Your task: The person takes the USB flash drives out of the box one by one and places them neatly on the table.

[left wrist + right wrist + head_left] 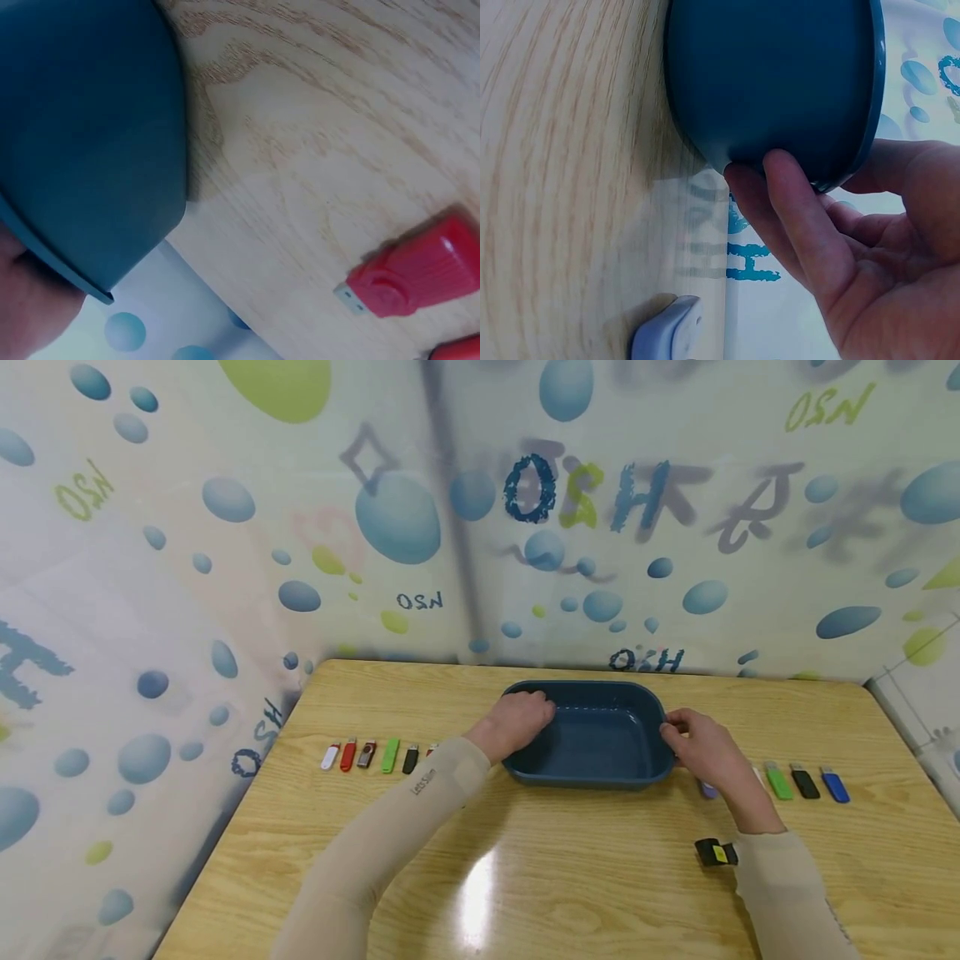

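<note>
A dark blue plastic bin (600, 752) with rounded corners sits on the wooden table, and no contents show inside it. My left hand (519, 722) grips its left rim, with the fingers over the edge and inside. In the left wrist view only part of that hand (34, 307) shows beside the bin's rim. At the opposite end my right hand (701, 745) holds the right rim. The right wrist view shows its fingers (799, 202) against the outer wall of the bin (772, 82), with the thumb at the rim.
Several USB sticks form a row on the left, among them a green one (391, 756) and a red one (416, 270). Another row lies on the right, with a blue stick (835, 785) and a purple one (708, 790) partly behind my hand. A patterned curtain (480, 527) hangs behind the table.
</note>
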A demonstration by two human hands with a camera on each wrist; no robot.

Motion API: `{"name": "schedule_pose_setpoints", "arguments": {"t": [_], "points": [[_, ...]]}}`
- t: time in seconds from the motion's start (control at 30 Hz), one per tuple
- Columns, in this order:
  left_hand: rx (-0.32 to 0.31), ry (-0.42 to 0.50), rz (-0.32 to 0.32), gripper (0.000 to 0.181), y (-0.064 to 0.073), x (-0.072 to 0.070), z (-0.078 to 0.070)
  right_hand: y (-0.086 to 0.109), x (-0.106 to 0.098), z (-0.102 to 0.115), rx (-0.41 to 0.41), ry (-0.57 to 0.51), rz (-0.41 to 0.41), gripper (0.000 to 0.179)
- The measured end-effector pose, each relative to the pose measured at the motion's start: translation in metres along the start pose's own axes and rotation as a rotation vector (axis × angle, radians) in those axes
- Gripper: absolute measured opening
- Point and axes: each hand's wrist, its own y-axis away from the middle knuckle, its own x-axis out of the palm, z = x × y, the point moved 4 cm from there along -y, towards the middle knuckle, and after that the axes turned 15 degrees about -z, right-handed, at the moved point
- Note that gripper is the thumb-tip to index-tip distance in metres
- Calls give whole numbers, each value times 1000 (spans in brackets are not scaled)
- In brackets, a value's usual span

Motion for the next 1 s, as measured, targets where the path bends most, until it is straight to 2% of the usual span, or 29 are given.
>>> {"name": "schedule_pose_setpoints", "arguments": {"t": [0.13,0.23,0.37,0.5,0.77,1.0], "points": [[-68,121,-18,22,-1,1,5,-1,0,0,0,3,-1,47],[-92,184,-39,26,-2,1,7,-1,0,0,3,3,0,48],[-112,264,-93,26,-1,-2,10,0,0,1,8,0,4,48],[-136,346,-173,22,2,-8,13,1,-1,2,3,2,4,48],[-168,511,-320,24,18,-24,24,1,0,3,1,-2,6,48],[-268,575,-392,23,37,-35,37,1,-1,3,3,7,10,48]]}}
